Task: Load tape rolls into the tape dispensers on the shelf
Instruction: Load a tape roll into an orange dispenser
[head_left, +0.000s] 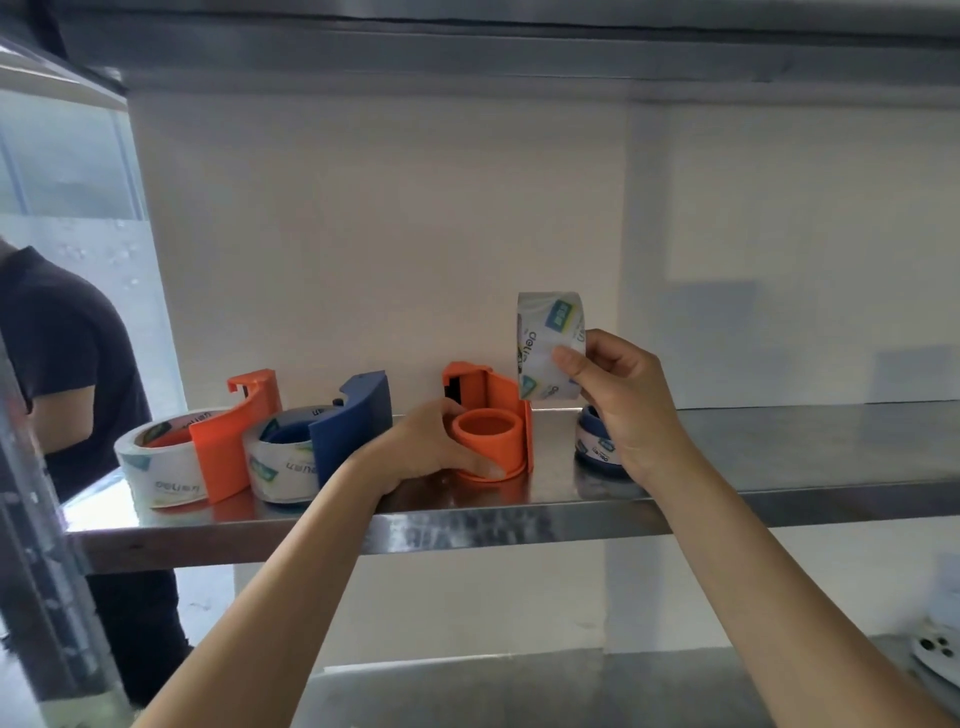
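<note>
An empty orange dispenser (493, 415) lies on the steel shelf (519, 525), its round core facing up. My left hand (426, 447) grips its core and base. My right hand (618, 395) holds a clear printed tape roll (545, 338) upright, just above and to the right of that dispenser. Further left sit an orange dispenser (234, 436) and a blue dispenser (353, 426), each with a tape roll in it. A blue dispenser with tape (597, 441) is partly hidden behind my right wrist.
A person in a dark shirt (67, 374) stands at the left beyond the shelf's end. A metal upright (47, 571) runs down the left edge. A lower shelf (571, 686) lies below, with a white object (935, 644) at its right.
</note>
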